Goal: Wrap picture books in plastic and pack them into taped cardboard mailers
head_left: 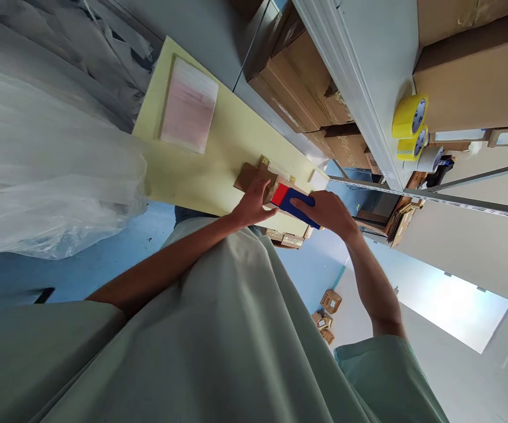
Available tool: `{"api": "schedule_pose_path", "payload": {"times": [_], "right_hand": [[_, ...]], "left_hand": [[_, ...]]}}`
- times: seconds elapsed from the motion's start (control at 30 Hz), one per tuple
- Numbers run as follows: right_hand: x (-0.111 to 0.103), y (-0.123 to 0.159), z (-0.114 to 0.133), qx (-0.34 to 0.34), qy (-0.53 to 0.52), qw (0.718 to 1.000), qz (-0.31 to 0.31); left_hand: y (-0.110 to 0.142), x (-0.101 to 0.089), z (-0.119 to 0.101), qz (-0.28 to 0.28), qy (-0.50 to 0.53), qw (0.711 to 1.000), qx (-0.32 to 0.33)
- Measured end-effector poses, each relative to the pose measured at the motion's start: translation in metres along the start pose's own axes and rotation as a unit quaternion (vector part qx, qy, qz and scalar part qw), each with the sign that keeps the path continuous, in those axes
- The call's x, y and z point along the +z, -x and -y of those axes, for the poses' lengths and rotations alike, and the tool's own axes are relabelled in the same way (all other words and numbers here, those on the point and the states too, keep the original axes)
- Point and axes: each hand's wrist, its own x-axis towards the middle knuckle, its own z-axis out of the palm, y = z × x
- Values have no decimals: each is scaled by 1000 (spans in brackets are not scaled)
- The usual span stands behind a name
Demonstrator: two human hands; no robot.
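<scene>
The right hand is gripping a blue-and-red box, its thumb pressing on the broad face. The left hand is holding thumb and fingers spread beside a carton; how firmly it is grasping, I cannot tell. The box's red end is meeting the carton over the desk, near the edge by the body; whether it is entering or only touching is hard to judge. If the box is going in askew, its corner could catch a flap and crumple it; if the left hand is bracing only lightly, a push could send the carton sliding. Farther out, a pinkish pad is lying on the desk, plastic wrap is bulging alongside, and tape rolls are sitting on a shelf.
</scene>
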Motion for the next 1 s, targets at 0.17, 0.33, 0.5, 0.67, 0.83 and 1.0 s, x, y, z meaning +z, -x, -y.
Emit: {"api": "schedule_pose_path", "payload": {"times": [0.17, 0.33, 0.5, 0.67, 0.83, 1.0], "right_hand": [[6, 1, 1, 3, 5, 1000, -4], [13, -2, 3, 0, -7, 1000, -5], [17, -4, 4, -4, -14, 1000, 3], [19, -2, -2, -11, 2, 1000, -2], [29, -5, -21, -6, 2, 1000, 6], [49, -22, -53, -15, -24, 1000, 14]], "left_hand": [[-9, 8, 2, 4, -35, 999, -41], [-13, 6, 4, 9, -41, 998, -45], [-13, 1, -8, 32, -41, 997, -57], [-19, 1, -15, 62, -52, 995, -63], [-34, 2, -7, 90, -55, 992, -71], [-44, -5, 2, 134, -85, 986, -52]]}}
